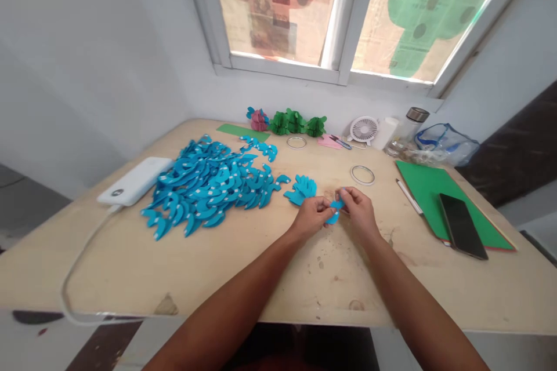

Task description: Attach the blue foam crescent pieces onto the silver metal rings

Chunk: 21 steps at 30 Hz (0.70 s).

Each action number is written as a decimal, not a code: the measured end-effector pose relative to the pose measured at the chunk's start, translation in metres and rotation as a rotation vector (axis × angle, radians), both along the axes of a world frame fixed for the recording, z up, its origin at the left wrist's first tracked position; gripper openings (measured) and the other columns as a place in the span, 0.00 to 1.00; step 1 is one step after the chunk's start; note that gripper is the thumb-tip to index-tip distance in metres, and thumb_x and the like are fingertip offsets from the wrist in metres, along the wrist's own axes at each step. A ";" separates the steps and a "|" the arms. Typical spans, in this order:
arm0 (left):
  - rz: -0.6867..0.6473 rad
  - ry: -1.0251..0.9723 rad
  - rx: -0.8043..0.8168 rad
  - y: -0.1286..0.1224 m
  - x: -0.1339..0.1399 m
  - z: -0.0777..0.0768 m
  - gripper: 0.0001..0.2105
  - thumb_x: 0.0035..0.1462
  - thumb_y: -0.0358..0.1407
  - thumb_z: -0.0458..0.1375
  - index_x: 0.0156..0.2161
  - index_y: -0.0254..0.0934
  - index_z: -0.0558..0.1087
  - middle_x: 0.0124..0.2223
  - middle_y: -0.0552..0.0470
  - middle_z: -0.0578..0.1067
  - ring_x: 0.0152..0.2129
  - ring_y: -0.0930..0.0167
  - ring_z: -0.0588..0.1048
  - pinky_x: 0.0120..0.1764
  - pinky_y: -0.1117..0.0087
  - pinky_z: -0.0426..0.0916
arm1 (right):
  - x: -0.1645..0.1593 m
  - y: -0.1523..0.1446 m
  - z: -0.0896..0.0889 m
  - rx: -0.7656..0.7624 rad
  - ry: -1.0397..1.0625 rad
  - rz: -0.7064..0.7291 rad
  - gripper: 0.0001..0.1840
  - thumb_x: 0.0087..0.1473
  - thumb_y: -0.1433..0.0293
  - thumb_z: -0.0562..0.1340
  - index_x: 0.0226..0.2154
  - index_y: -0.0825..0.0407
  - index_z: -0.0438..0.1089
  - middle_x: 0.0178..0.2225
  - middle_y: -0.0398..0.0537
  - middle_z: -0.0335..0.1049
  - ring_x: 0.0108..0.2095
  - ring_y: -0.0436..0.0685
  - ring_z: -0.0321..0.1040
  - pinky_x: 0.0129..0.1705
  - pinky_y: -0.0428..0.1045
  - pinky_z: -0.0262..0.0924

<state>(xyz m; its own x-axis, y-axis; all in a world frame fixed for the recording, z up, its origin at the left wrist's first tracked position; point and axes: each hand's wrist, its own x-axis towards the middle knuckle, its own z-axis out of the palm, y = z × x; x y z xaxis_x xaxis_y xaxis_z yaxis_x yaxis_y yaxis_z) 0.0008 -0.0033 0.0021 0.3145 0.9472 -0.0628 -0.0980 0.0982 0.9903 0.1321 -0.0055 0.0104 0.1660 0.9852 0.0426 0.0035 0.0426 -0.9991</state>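
Observation:
Between my two hands is a small blue paper piece point(333, 218), held just above the table near its middle. My left hand point(312, 215) pinches its left side, and my right hand point(357, 208) grips its upper right part. The fingers cover much of the piece, so its full shape is hidden. Right behind my left hand lies a fanned blue paper cluster point(304, 186). Further left spreads a large heap of curved blue paper pieces point(209, 179), many with small white squares on them.
A white power bank point(137, 179) with a cable sits left of the heap. Two tape rolls point(362, 174) lie behind my hands. At right are green sheets point(429, 191), a pen point(409, 196) and a phone point(462, 225). A small fan point(364, 130) and bottle point(411, 124) stand along the wall.

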 end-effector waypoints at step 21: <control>0.286 0.200 0.153 0.014 -0.056 0.044 0.02 0.40 0.32 0.60 0.21 0.36 0.71 0.16 0.56 0.68 0.13 0.75 0.66 0.18 0.75 0.59 | 0.012 0.014 -0.017 0.058 -0.101 -0.138 0.20 0.46 0.56 0.58 0.34 0.54 0.70 0.27 0.47 0.69 0.25 0.51 0.61 0.27 0.47 0.57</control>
<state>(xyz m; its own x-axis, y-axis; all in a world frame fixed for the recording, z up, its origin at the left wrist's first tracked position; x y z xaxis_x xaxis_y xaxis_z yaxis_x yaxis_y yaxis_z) -0.0552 0.0107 0.0465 0.0314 0.9981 0.0527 0.0970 -0.0555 0.9937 0.1444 0.0085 -0.0070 0.2918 0.9487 0.1220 0.1140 0.0921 -0.9892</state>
